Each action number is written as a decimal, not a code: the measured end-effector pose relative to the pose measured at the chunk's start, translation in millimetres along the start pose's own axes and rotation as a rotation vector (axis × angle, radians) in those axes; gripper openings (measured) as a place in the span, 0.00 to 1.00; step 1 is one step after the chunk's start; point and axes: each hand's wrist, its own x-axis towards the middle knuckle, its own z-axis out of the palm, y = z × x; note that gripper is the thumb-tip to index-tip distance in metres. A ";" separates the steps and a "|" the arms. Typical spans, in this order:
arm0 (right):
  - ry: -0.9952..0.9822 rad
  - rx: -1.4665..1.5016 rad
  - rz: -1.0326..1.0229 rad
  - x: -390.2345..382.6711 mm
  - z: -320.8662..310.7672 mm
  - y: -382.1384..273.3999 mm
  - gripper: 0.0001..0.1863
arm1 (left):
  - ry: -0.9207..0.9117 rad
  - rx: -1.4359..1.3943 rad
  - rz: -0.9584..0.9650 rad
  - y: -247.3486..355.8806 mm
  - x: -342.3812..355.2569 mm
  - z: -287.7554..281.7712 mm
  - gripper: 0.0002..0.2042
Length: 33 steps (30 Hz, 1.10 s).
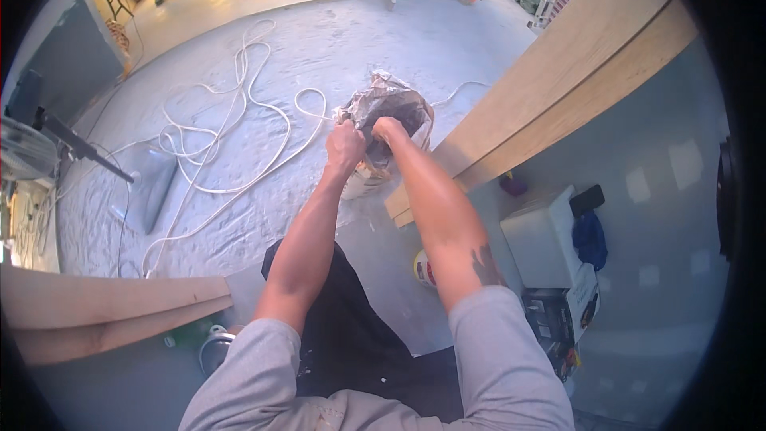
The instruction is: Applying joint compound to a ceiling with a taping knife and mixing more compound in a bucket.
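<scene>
A crumpled paper sack [391,97] stands open on the floor in front of me, its rim ragged and its inside dark grey. My left hand [346,145] is closed on the near left part of the rim. Over the mouth of the sack is my right hand [388,128], its fingers curled down toward the inside. Those fingertips are hidden, so what they hold cannot be made out. Both forearms reach straight forward and hang above the sack's near side.
A white cable [247,96] lies in loops at left. Wooden door-frame boards [550,72] rise at right, with another board [120,311] at lower left. A fan [28,148] stands far left. Beside my right arm are a white tub [424,268] and white box [538,239].
</scene>
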 end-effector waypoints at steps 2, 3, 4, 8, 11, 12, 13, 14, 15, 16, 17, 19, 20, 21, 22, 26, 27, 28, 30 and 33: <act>-0.072 0.044 0.077 20.4 10.9 -6.4 0.20 | -0.042 0.025 0.092 -11.7 5.3 -6.6 0.10; 0.007 0.150 0.044 15.7 29.0 -26.0 0.21 | -0.036 0.054 0.077 -36.9 9.6 -11.1 0.10; 0.099 0.259 0.027 19.0 40.8 -33.7 0.22 | -0.004 -0.027 0.032 -53.0 16.0 -10.4 0.09; 0.293 0.292 0.014 88.4 67.5 25.5 0.23 | -0.001 -0.229 0.079 -19.8 36.5 19.1 0.08; 0.117 0.251 -0.076 71.1 73.5 -20.3 0.24 | -0.036 -0.142 0.021 -52.3 44.9 6.3 0.07; 0.060 0.239 -0.103 72.1 72.5 -24.3 0.24 | -0.045 -0.127 0.018 -55.7 45.2 4.2 0.07; 0.066 0.250 -0.083 86.5 75.2 -8.2 0.24 | -0.076 -0.145 0.057 -45.2 45.7 7.1 0.07; 0.122 0.275 -0.071 110.2 80.2 26.7 0.23 | -0.113 -0.182 0.110 -24.2 45.4 16.8 0.08; 0.167 0.301 -0.075 123.9 85.5 50.9 0.22 | -0.122 -0.202 0.143 -15.5 42.0 28.0 0.08; 0.134 0.324 -0.103 116.5 93.8 36.9 0.22 | -0.126 -0.157 0.123 -33.0 38.8 27.2 0.08; 0.060 0.337 -0.175 108.8 100.0 27.3 0.22 | -0.138 -0.154 0.102 -49.4 35.5 26.6 0.08; 0.004 0.350 -0.220 113.1 104.9 32.9 0.21 | -0.162 -0.174 0.103 -51.9 35.2 33.1 0.08; 0.039 0.314 -0.244 118.3 106.2 27.2 0.20 | -0.201 -0.206 0.070 -56.9 37.3 33.3 0.08; 0.084 0.274 -0.267 127.7 104.8 28.1 0.20 | -0.235 -0.246 0.043 -54.2 40.3 36.2 0.08; 0.092 0.276 -0.249 144.8 110.0 43.3 0.20 | -0.246 -0.256 0.056 -44.2 42.3 49.0 0.08; 0.285 0.408 -0.163 180.2 133.5 82.3 0.19 | -0.222 -0.259 0.143 -14.9 42.1 85.0 0.09; 0.282 0.320 -0.190 178.9 137.2 86.3 0.19 | -0.214 -0.246 0.143 -11.5 40.6 89.8 0.09; 0.266 0.329 -0.199 169.5 139.2 81.5 0.19 | -0.218 -0.230 0.132 -14.0 36.3 86.1 0.09; 0.153 0.301 -0.260 148.3 132.7 71.3 0.19 | -0.310 -0.430 -0.037 -20.2 27.7 74.3 0.09; 0.093 0.414 -0.237 127.6 130.0 48.7 0.19 | -0.288 -0.384 -0.039 -44.3 27.2 67.9 0.09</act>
